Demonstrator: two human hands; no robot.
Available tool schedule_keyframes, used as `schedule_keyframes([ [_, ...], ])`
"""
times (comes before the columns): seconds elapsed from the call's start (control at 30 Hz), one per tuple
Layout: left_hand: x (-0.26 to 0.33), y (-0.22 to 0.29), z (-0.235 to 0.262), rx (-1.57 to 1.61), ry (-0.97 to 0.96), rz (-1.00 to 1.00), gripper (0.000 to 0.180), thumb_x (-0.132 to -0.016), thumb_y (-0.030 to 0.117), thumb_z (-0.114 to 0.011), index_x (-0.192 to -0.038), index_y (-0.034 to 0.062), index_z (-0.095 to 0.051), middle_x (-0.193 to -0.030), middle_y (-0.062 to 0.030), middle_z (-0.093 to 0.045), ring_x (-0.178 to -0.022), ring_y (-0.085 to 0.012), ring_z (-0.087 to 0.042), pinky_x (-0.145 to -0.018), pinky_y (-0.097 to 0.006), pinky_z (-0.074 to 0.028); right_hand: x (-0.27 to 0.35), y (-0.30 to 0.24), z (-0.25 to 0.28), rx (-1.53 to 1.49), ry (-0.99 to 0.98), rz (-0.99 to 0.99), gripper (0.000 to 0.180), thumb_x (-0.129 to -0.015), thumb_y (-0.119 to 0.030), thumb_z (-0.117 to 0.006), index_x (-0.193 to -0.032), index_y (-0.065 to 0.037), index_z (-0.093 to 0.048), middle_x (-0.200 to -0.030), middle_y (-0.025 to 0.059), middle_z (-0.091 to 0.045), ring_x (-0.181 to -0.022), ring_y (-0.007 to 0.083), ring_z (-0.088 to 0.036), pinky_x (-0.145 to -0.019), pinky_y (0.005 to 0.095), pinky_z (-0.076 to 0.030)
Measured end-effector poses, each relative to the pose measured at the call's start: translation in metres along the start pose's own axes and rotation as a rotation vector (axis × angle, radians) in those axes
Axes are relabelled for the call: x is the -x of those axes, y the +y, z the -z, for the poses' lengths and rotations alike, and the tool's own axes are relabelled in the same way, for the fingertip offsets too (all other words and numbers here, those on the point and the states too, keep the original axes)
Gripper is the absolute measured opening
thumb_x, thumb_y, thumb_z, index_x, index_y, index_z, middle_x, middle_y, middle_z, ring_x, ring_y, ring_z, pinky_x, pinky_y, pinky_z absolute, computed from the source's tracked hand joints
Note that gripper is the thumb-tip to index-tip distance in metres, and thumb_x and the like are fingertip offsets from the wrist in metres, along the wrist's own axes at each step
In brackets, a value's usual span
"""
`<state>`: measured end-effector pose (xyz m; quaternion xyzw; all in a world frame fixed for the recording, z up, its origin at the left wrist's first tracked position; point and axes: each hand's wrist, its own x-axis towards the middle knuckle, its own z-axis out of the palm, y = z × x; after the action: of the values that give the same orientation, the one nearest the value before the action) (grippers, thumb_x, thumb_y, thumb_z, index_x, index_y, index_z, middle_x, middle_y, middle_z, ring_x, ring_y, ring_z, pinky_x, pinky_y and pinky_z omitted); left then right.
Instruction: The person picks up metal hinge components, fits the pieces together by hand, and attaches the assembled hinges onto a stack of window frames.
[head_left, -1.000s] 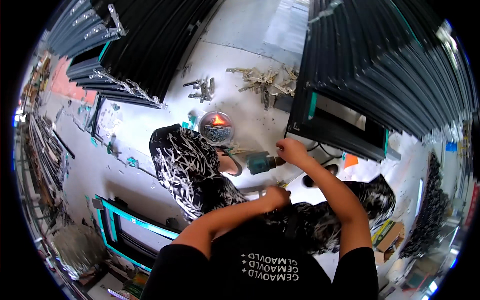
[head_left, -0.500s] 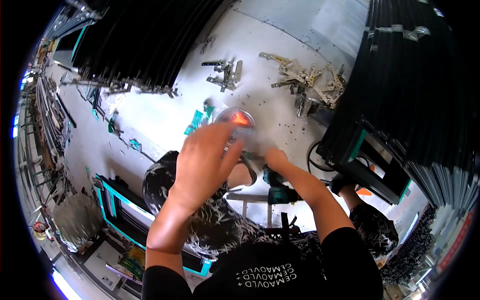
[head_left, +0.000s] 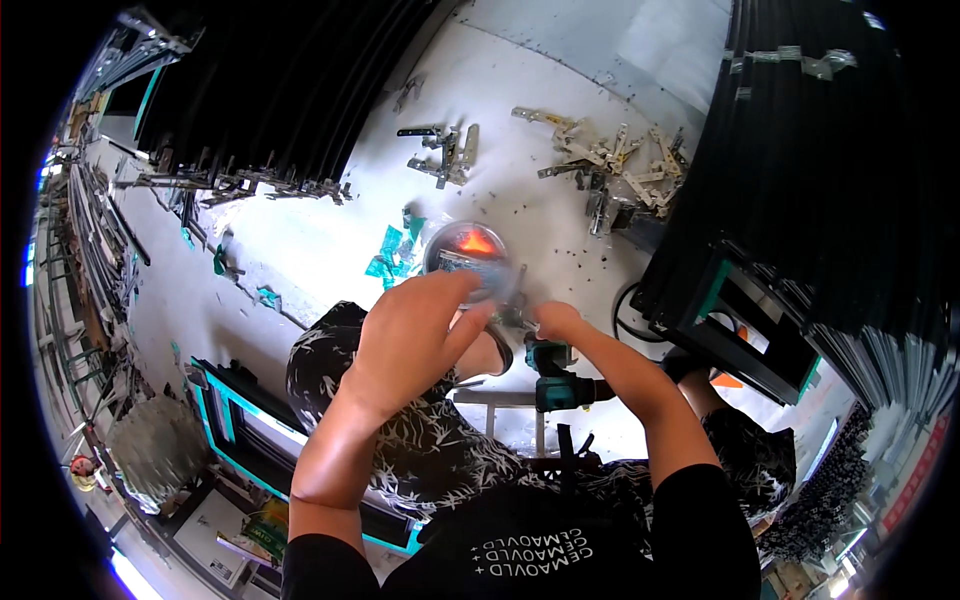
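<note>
My left hand reaches over the near rim of a round clear tub. Its thumb and fingers are apart, and I see nothing between them. Inside the tub are an orange-red patch and some bluish, see-through material. To the right, my right hand is closed, fingertips pointing toward a small dark piece that is too blurred to name. Whether that piece is in the fingers is unclear. A teal and black cordless drill rests just below my right hand, partly under the forearm.
Metal hinge arms lie in a pile at the far right and a smaller group at the far centre. Teal scraps lie left of the tub. Stacked black profiles rise on both sides. A black frame stands at right.
The left hand has drawn slightly down from the tub, showing more of its inside. My right hand has shifted a little to the right, still closed.
</note>
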<state>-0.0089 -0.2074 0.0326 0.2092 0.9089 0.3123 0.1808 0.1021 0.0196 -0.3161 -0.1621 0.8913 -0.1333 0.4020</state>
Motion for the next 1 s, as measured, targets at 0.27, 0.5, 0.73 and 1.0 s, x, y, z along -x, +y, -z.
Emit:
schedule_keyframes([
  [0.27,0.001,0.004,-0.035,-0.06,-0.006,0.031,0.036,-0.092,0.031,-0.057,-0.113,0.0021,-0.061,-0.088,-0.0133,-0.068,-0.085,-0.0319,-0.064,-0.075,-0.039,-0.049,0.147,-0.002,0.105,-0.272,0.244,0.026,0.026,-0.073,-0.018,-0.074,-0.096,-0.008,-0.067,-0.081,0.0117,-0.068,-0.078,0.0309,-0.066,-0.069,0.0395,-0.051],
  [0.5,0.012,0.054,-0.09,0.66,-0.021,-0.028,0.044,-0.1,0.037,-0.05,-0.116,-0.004,-0.056,-0.091,-0.0118,-0.067,-0.086,-0.0147,-0.062,-0.077,-0.027,-0.048,0.321,-0.076,0.184,-0.536,0.426,0.113,0.018,-0.08,-0.009,-0.069,-0.096,-0.006,-0.064,-0.08,0.0096,-0.069,-0.069,0.0253,-0.066,-0.062,0.0356,-0.049],
  [0.73,0.026,0.118,-0.095,1.66,-0.414,0.245,0.026,-0.103,0.031,-0.043,-0.096,0.0073,-0.051,-0.066,0.0029,-0.038,-0.06,-0.0123,-0.039,-0.065,-0.032,-0.044,0.413,-0.112,0.19,-1.17,0.356,0.193,0.019,-0.092,-0.007,-0.058,-0.108,0.0,-0.064,-0.078,0.0065,-0.067,-0.063,0.0076,-0.059,-0.056,0.0221,-0.048],
  [1.0,0.1,0.182,-0.067,0.456,0.224,-0.346,0.047,-0.097,0.039,-0.05,-0.124,0.0013,-0.055,-0.12,-0.0192,-0.06,-0.109,-0.0302,-0.059,-0.094,-0.039,-0.045,0.466,-0.124,0.211,-1.387,0.694,0.124,0.023,-0.094,-0.019,-0.052,-0.094,-0.002,-0.068,-0.06,0.0049,-0.062,-0.047,0.0054,-0.051,-0.044,0.0195,-0.039],
])
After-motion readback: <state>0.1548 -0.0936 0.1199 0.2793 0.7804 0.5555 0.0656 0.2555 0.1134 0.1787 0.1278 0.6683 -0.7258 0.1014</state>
